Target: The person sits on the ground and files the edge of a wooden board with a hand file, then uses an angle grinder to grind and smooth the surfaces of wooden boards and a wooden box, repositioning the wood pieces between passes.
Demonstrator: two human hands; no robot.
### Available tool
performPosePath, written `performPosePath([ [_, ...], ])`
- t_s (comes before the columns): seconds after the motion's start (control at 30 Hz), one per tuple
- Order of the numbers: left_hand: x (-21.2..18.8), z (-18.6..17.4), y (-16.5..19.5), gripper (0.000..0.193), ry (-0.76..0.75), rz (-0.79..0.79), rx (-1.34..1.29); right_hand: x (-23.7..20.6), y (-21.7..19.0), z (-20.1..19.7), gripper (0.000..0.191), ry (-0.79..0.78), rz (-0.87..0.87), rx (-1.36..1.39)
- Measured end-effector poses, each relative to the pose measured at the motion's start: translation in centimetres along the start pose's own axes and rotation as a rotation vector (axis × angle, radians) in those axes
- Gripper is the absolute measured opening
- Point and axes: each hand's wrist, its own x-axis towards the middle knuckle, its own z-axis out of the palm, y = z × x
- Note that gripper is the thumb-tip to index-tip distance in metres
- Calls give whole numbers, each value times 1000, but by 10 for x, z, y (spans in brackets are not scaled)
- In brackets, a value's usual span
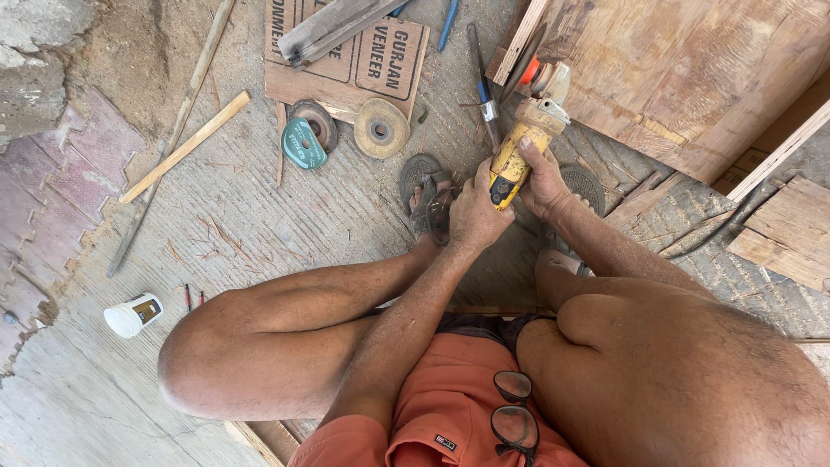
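Yellow angle grinder [519,147] clasped by 2 hands, left hand [477,212], right hand [545,182]; 3 discs [380,128] lie nearby.

I grip the yellow angle grinder [522,143] with my left hand [477,212] and right hand [545,180] — discs [380,128] lie nearby.

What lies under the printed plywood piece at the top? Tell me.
Sawdust-strewn concrete floor shows around the printed plywood piece; whatever is beneath is covered. A grey wood offcut lies on top.
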Motion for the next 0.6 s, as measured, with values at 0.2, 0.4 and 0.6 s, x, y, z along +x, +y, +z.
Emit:
performPosePath([
  [0.2, -2, -1, -1, 103, 39, 24, 2, -2, -1, 3, 63, -38, -36, -17],
  [0.4, -6, -1, 4, 102, 69, 78, 7, -10, -5, 6, 61, -11, -62, 21],
  [0.6, -8, 6, 10, 100, 75, 146, 83, -24, -4, -2, 60, -5, -130, 151],
])
